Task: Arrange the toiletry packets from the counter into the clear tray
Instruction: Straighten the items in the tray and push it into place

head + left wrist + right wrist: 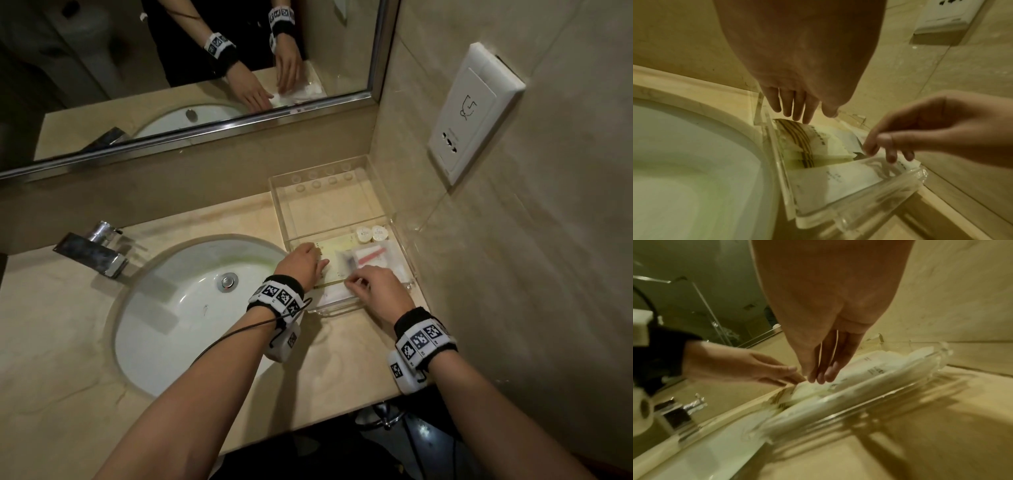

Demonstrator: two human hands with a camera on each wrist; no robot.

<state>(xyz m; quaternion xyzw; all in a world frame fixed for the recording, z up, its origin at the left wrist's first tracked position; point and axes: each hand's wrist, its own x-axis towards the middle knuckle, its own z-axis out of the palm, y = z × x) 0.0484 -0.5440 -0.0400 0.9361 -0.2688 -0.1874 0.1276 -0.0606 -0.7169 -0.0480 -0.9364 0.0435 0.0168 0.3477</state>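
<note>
The clear tray (280, 205) stands on the counter between the sink and the right wall, and its near half holds several flat packets. A yellow striped packet (797, 138) lies at its left, a white printed packet (828, 183) against the near wall, and a packet with a pink item (373, 257) at the right. My left hand (318, 262) reaches over the tray's left edge, its straight fingers (797, 113) just over the striped packet. My right hand (352, 282) comes in from the front with fingertips (891, 157) touching the white packets (849, 374). Neither hand grips anything.
Two small round white containers (371, 234) sit mid-tray; the far half is bare. The white sink (191, 308) with a chrome faucet (92, 250) lies left. A mirror (171, 68) lines the back wall, and a socket plate (472, 109) hangs on the right wall. Beige counter (342, 359) lies in front.
</note>
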